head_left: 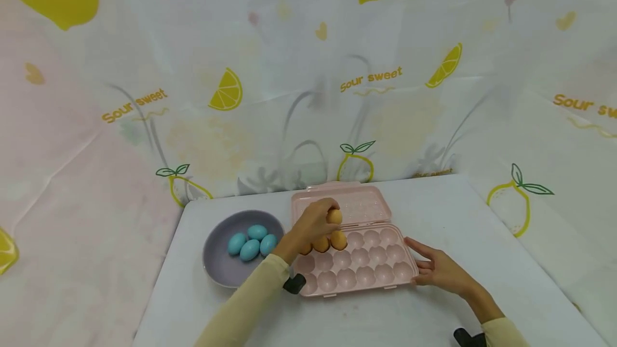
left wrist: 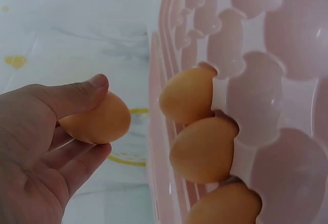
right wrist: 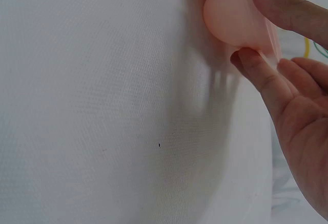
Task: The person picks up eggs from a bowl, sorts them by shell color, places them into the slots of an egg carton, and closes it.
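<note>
My left hand (head_left: 313,221) pinches a brown egg (left wrist: 100,119) between thumb and fingers, held above the back row of a pink egg carton (head_left: 365,276). Three more brown eggs (left wrist: 202,149) sit side by side in that row, at its left end; in the head view the left hand partly covers them. At the carton's right end, my right hand (head_left: 445,272) grips the edge. In the right wrist view its thumb (right wrist: 292,14) lies on one side of the edge and fingers on the other, beside a rounded cup. The other cups in sight hold no eggs.
Left of the carton stands a grey-purple bowl (head_left: 217,272) with several blue eggs (head_left: 249,250) in it. The carton's lid (head_left: 361,202) lies folded open toward the back. A white cloth covers the table (head_left: 376,320), and a lemon-print curtain (head_left: 289,122) hangs behind it.
</note>
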`<action>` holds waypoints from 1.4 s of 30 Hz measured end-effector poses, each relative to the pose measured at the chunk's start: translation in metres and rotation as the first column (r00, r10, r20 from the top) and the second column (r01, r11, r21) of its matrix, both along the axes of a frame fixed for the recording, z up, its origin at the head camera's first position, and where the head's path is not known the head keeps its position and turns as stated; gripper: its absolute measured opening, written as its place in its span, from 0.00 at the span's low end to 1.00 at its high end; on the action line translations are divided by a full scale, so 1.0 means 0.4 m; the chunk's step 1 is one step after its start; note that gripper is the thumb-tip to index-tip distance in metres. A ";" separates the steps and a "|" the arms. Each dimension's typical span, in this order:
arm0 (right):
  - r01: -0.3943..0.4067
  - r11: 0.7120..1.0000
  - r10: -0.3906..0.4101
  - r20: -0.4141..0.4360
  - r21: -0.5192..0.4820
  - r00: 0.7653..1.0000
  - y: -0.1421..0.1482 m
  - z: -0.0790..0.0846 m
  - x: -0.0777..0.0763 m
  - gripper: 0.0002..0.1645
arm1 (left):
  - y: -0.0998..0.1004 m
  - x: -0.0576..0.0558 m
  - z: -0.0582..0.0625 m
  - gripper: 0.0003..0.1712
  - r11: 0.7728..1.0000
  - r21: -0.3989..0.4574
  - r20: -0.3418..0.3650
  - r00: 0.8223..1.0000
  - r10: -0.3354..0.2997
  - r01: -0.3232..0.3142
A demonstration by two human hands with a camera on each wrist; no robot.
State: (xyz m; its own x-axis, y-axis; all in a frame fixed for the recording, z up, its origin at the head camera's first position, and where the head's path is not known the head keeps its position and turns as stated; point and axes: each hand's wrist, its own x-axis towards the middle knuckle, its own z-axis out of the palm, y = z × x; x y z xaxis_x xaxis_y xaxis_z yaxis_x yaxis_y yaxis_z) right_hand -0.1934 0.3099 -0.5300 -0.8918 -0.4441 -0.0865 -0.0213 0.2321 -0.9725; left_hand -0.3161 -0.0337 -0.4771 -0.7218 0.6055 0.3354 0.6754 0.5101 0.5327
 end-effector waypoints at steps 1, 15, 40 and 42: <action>0.003 1.000 -0.003 0.002 0.002 1.000 0.001 0.000 0.000 0.56 | 0.009 0.000 -0.002 0.22 1.000 0.005 0.000 1.000 -0.001 0.001; -0.002 1.000 0.002 0.002 -0.011 1.000 0.000 -0.011 -0.008 0.56 | 0.080 -0.004 -0.037 0.24 0.996 0.091 0.061 0.998 -0.001 -0.004; -0.002 0.999 0.003 0.022 -0.041 1.000 0.008 -0.019 -0.003 0.56 | 0.122 0.020 -0.115 0.21 0.996 0.006 0.085 0.992 -0.094 0.093; -0.002 0.999 0.002 0.021 -0.043 1.000 0.007 -0.019 -0.003 0.56 | 0.122 0.023 -0.117 0.22 0.995 0.003 0.090 0.991 -0.100 0.100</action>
